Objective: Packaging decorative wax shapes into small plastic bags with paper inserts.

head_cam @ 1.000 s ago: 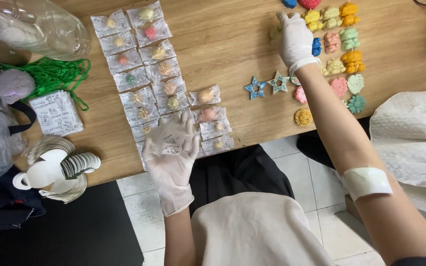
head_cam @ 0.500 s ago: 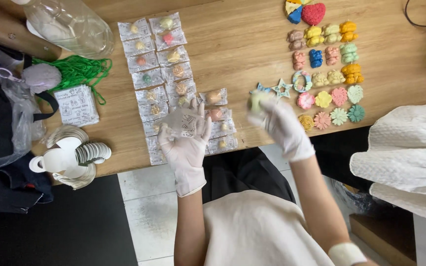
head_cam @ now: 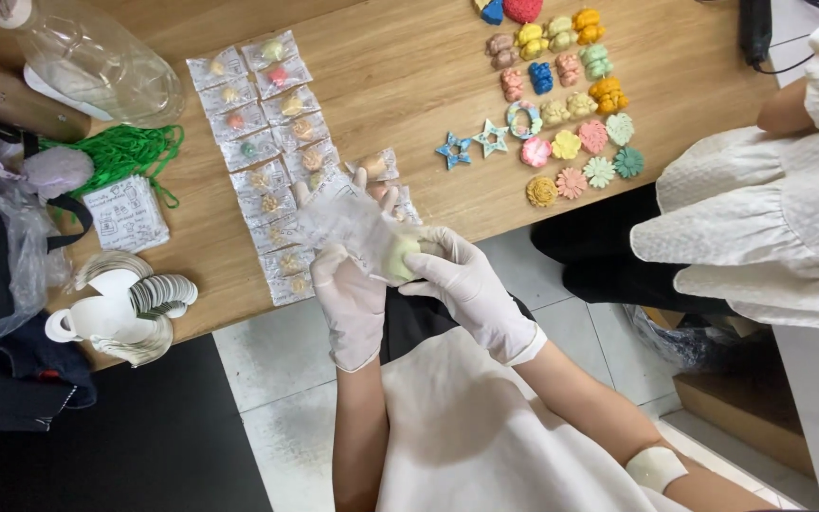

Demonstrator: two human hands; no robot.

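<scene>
In the head view, the person's left hand, in a white glove, was closed around the lower end of a small clear plastic bag, holding it just off the near edge of the wooden table. The right hand, gloved as well, pinched a pale yellow-green clay piece at the mouth of that bag, its fingertips touching the plastic. Both hands met above the gap between the table edge and the person's lap. Behind them, two columns of filled clear packets ran from the far part of the table towards the near edge, each holding one small coloured piece. To the right of these, loose coloured clay shapes lay in rows, with two star shapes nearest the packets. Towards the table's left end sat a green cord, a folded printed leaflet, a large clear plastic bottle lying on its side, and, by the near left corner, a stack of round white discs. Another person in white clothes sat at the right end.
</scene>
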